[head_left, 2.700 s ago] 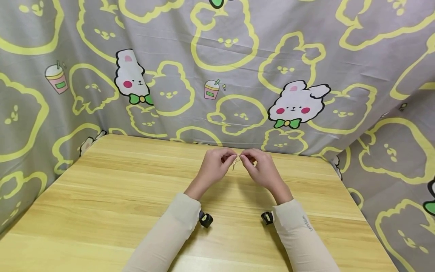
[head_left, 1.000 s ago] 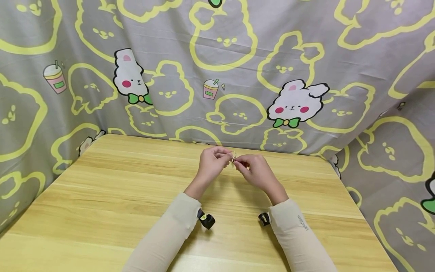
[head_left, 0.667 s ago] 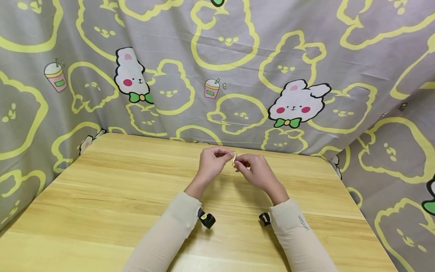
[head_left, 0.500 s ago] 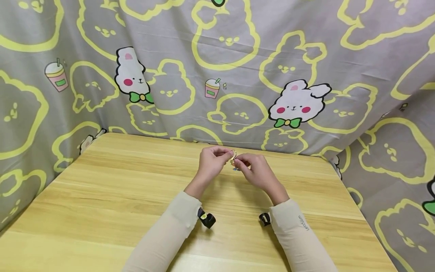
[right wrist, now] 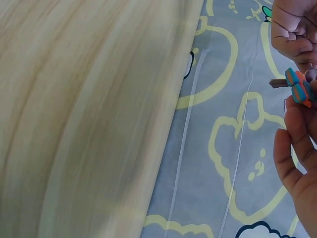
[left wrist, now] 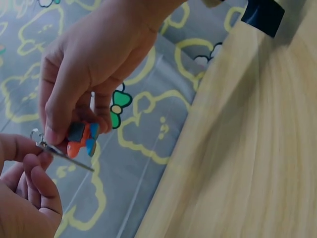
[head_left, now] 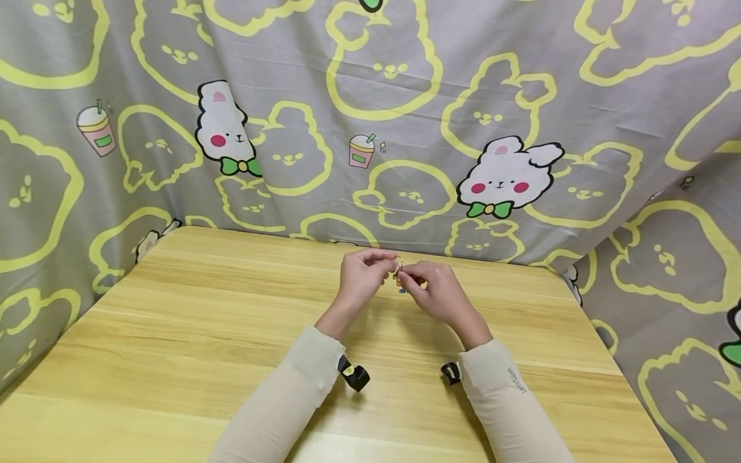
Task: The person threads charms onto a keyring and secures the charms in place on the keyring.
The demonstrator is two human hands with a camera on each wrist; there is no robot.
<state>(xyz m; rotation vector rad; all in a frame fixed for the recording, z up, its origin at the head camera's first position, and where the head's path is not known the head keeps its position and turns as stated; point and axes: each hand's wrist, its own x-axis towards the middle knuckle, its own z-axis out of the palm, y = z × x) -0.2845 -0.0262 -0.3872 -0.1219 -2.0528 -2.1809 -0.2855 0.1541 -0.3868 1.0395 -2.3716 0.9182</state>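
Above the far part of the table, my left hand (head_left: pixel 363 275) pinches a thin metal key ring (head_left: pixel 400 261) between thumb and fingertips. My right hand (head_left: pixel 435 285) meets it from the right and pinches a small rubbery keychain charm, orange, blue and dark grey, where it joins the ring. In the left wrist view the charm (left wrist: pixel 85 139) juts out under the right fingers, and a metal key (left wrist: pixel 74 162) slants beside it. The right wrist view shows the key (right wrist: pixel 279 84) poking out past the charm's blue ends. Fingers hide much of the ring and the join.
A wood-grain table (head_left: pixel 231 347) lies beneath both hands. Grey curtain (head_left: pixel 278 77) with yellow cartoon outlines hangs along its back and sides. Black wrist cameras, one on the left wrist (head_left: pixel 354 376) and one on the right (head_left: pixel 450 373), stick out inward over the table.
Compared with 2.7 seconds ago, my right hand has shifted left and slightly nearer, and blue of the charm now shows below its fingers. Over the last half second only the fingertips shift slightly.
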